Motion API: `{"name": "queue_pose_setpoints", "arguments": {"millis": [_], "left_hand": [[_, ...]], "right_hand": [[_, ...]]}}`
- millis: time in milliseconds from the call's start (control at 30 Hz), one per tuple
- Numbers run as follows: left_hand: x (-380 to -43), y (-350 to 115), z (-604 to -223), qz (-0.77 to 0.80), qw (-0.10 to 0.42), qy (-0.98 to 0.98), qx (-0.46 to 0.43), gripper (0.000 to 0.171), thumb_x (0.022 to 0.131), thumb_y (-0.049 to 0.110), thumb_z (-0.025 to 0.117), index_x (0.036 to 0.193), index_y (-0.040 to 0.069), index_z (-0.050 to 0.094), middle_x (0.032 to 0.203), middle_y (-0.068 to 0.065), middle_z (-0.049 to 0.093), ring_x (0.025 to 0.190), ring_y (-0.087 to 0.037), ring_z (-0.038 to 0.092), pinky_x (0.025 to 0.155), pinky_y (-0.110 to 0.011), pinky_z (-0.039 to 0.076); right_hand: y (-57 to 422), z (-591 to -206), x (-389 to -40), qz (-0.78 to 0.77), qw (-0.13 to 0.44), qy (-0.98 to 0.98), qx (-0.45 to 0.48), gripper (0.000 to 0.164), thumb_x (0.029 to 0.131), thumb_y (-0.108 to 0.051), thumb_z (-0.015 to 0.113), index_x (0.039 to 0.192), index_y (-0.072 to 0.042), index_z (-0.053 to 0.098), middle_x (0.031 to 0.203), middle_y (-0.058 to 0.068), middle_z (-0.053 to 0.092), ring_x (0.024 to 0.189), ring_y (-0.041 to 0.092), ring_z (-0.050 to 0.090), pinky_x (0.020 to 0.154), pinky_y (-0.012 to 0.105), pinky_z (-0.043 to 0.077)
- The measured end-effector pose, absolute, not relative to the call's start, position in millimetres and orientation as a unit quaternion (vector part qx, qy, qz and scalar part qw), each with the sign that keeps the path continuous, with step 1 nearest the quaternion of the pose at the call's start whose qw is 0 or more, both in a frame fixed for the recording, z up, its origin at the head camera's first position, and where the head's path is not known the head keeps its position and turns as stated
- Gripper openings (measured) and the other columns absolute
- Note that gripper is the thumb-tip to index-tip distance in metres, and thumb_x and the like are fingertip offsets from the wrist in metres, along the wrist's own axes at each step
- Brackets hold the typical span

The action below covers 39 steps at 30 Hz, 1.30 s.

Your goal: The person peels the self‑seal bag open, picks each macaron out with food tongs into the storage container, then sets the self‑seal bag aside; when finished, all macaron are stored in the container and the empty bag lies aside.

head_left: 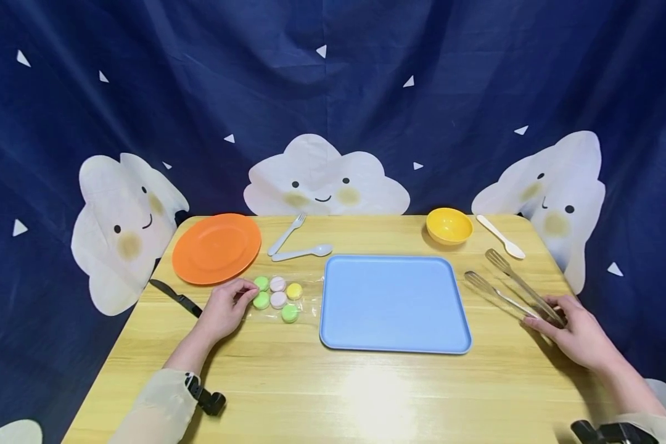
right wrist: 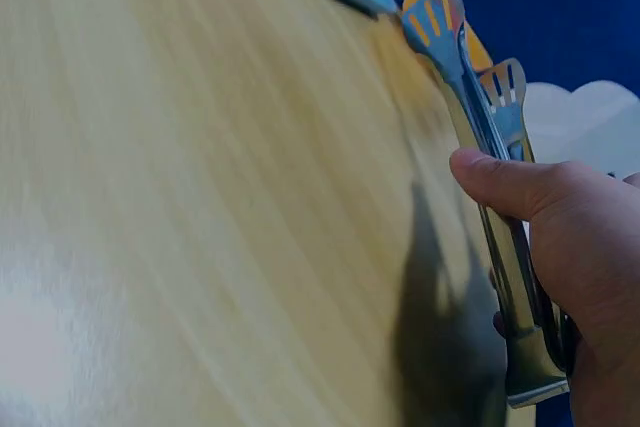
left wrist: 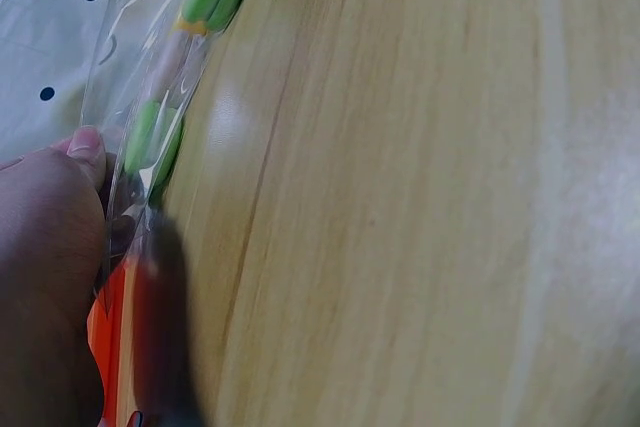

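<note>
My left hand (head_left: 226, 308) pinches the left end of a clear plastic sheet or tray (head_left: 309, 305) on the table, where green, pale pink and yellow macarons (head_left: 278, 300) sit. In the left wrist view the thumb lies on the edge of the plastic, close to a green macaron (left wrist: 153, 147). Over the right side of the table, my right hand (head_left: 578, 333) grips metal tongs (head_left: 524, 290) near their closed end. The tongs' two slotted heads point away and stand apart. From the right wrist, the thumb shows along one arm of the tongs (right wrist: 512, 267).
A blue tray (head_left: 394, 302) lies mid-table, right of the macarons. At the back left are an orange plate (head_left: 216, 250), a fork (head_left: 286, 235) and a spoon (head_left: 302, 253). A black knife (head_left: 176, 298) is near the left hand. A yellow bowl (head_left: 449, 226) and white spoon (head_left: 501, 236) are back right.
</note>
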State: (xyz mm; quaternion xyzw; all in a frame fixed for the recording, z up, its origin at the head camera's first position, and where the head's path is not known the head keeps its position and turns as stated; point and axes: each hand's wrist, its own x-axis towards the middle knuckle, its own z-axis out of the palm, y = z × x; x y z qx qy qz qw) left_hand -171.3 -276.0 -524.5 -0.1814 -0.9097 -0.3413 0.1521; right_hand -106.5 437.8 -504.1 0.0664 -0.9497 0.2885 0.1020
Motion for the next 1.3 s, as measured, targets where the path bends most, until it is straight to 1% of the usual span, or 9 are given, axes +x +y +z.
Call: {"name": "queue_pose_setpoints", "arguments": {"millis": [67, 233, 300, 500, 700, 767, 1000, 1167, 1300], "left_hand": [[-171, -276, -525, -0.343, 0.147, -0.911, -0.178, 0.005, 0.099, 0.008, 0.076, 0.101, 0.012, 0.076, 0.095, 0.003, 0.073, 0.088, -0.014, 0.069, 0.077, -0.04, 0.058], [-170, -276, -526, -0.342, 0.131, -0.915, -0.167, 0.003, 0.101, 0.01, 0.074, 0.103, 0.012, 0.076, 0.097, 0.003, 0.073, 0.09, -0.015, 0.069, 0.079, -0.042, 0.058], [-170, -276, -526, -0.342, 0.129, -0.916, -0.165, 0.003, 0.101, 0.01, 0.074, 0.103, 0.012, 0.076, 0.097, 0.003, 0.073, 0.09, -0.015, 0.069, 0.079, -0.042, 0.058], [-170, -275, -525, -0.341, 0.138, -0.914, -0.173, 0.004, 0.1, 0.008, 0.075, 0.102, 0.011, 0.076, 0.095, 0.003, 0.073, 0.089, -0.015, 0.069, 0.078, -0.042, 0.058], [-169, -275, -526, -0.339, 0.138, -0.915, -0.17, 0.003, 0.1, 0.009, 0.075, 0.102, 0.011, 0.076, 0.096, 0.003, 0.073, 0.089, -0.015, 0.069, 0.079, -0.043, 0.058], [-169, -276, -526, -0.339, 0.137, -0.916, -0.166, 0.003, 0.101, 0.009, 0.074, 0.102, 0.011, 0.076, 0.096, 0.003, 0.073, 0.089, -0.015, 0.069, 0.079, -0.043, 0.058], [-169, -277, -525, -0.34, 0.131, -0.917, -0.161, 0.003, 0.101, 0.009, 0.074, 0.103, 0.011, 0.076, 0.097, 0.002, 0.073, 0.09, -0.016, 0.068, 0.08, -0.043, 0.058], [-170, -277, -523, -0.341, 0.133, -0.916, -0.167, 0.003, 0.101, 0.009, 0.074, 0.103, 0.011, 0.076, 0.097, 0.002, 0.073, 0.089, -0.015, 0.068, 0.078, -0.042, 0.057], [-171, -276, -523, -0.342, 0.139, -0.913, -0.172, 0.004, 0.1, 0.008, 0.075, 0.103, 0.011, 0.076, 0.097, 0.002, 0.073, 0.088, -0.015, 0.068, 0.078, -0.041, 0.057]], "right_hand": [[434, -500, -106, 0.303, 0.1, -0.945, 0.072, 0.043, 0.09, -0.02, 0.088, 0.12, 0.0, 0.063, 0.098, 0.008, 0.059, 0.08, 0.004, 0.05, 0.067, 0.019, 0.037], [419, -484, -108, 0.34, 0.093, -0.931, 0.094, 0.043, 0.091, -0.011, 0.085, 0.122, 0.004, 0.06, 0.091, 0.003, 0.064, 0.073, 0.006, 0.057, 0.065, 0.018, 0.041], [412, -477, -109, 0.349, 0.092, -0.927, 0.103, 0.042, 0.091, -0.01, 0.085, 0.121, 0.004, 0.06, 0.091, 0.003, 0.066, 0.072, 0.007, 0.058, 0.063, 0.019, 0.043], [391, -459, -115, 0.354, 0.093, -0.921, 0.131, 0.032, 0.092, -0.01, 0.084, 0.116, -0.005, 0.063, 0.083, 0.001, 0.059, 0.062, 0.011, 0.049, 0.054, 0.025, 0.038], [369, -443, -121, 0.352, 0.095, -0.914, 0.178, 0.025, 0.092, -0.008, 0.084, 0.108, -0.016, 0.066, 0.072, -0.003, 0.052, 0.056, 0.009, 0.043, 0.049, 0.027, 0.034], [361, -440, -122, 0.353, 0.093, -0.912, 0.188, 0.027, 0.091, -0.008, 0.084, 0.109, -0.018, 0.068, 0.073, -0.004, 0.054, 0.056, 0.008, 0.043, 0.048, 0.027, 0.034], [340, -430, -126, 0.372, 0.082, -0.897, 0.225, 0.036, 0.085, -0.004, 0.089, 0.114, -0.018, 0.073, 0.079, -0.008, 0.06, 0.054, 0.006, 0.042, 0.046, 0.024, 0.034], [327, -425, -129, 0.368, 0.062, -0.891, 0.259, 0.036, 0.086, -0.006, 0.089, 0.116, -0.02, 0.073, 0.083, -0.009, 0.063, 0.055, 0.006, 0.046, 0.047, 0.022, 0.038], [316, -422, -133, 0.371, 0.029, -0.886, 0.275, 0.039, 0.089, -0.013, 0.088, 0.124, -0.015, 0.074, 0.086, -0.007, 0.065, 0.057, 0.007, 0.049, 0.048, 0.023, 0.041]]}}
